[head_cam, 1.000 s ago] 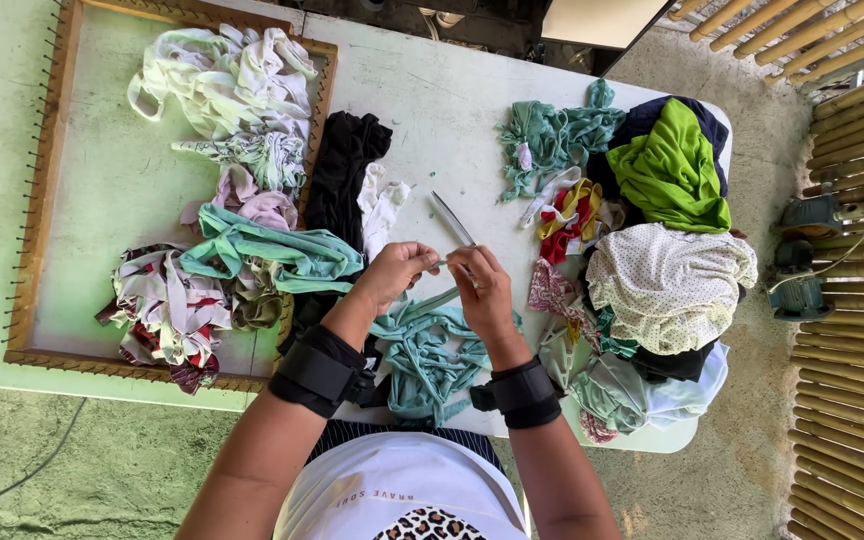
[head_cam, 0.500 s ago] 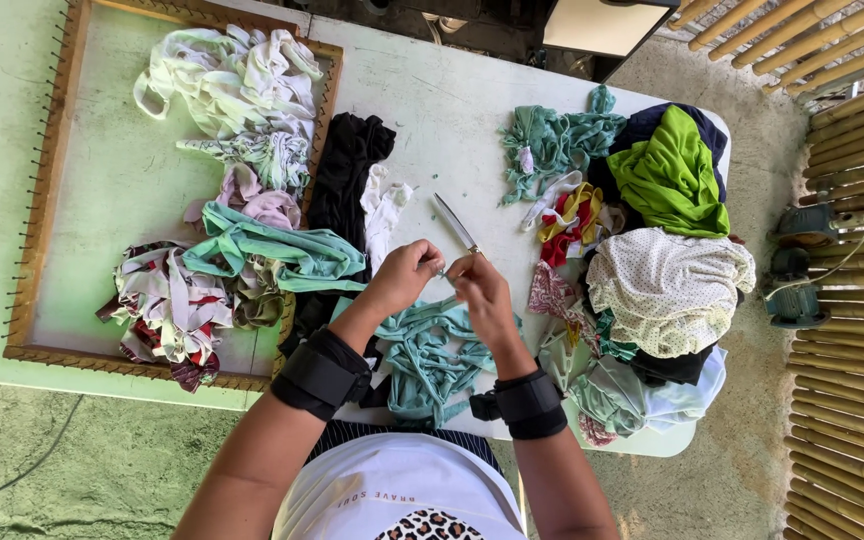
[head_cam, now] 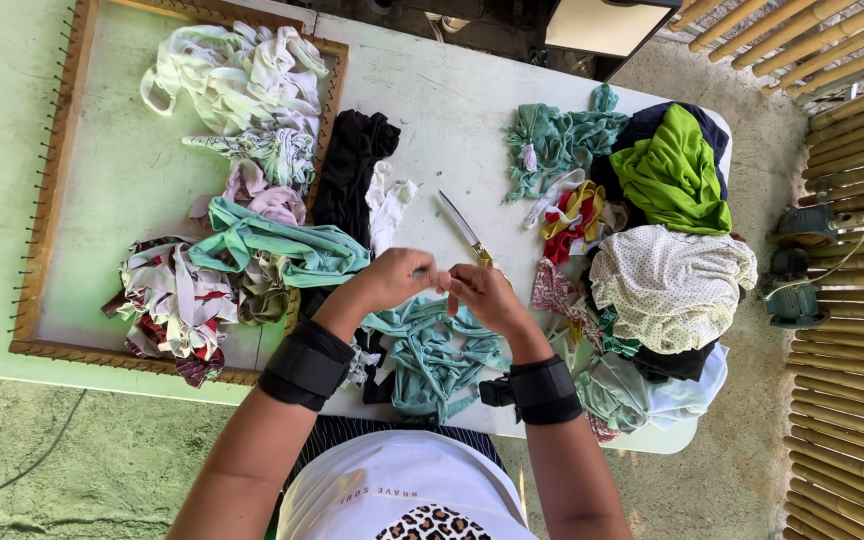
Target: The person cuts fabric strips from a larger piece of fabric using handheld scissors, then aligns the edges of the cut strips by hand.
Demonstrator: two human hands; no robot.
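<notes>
The wooden nail-edged frame [head_cam: 42, 250] holds four heaps of cloth strips [head_cam: 242, 90]. The left hand [head_cam: 392, 280] and right hand [head_cam: 482, 293] meet, fingertips pinched together on a teal strip [head_cam: 432, 345] above the white table [head_cam: 452, 100]; one pair of scissors [head_cam: 464, 230] lies just beyond

Seen from above in bright daylight: white table [head_cam: 472, 90] on a worn, pale green concrete floor [head_cam: 82, 440], greyer toward the right. Bamboo fence [head_cam: 852, 300] along the right edge. Thin dark cable [head_cam: 27, 470] trailing across the floor at lower left.
</notes>
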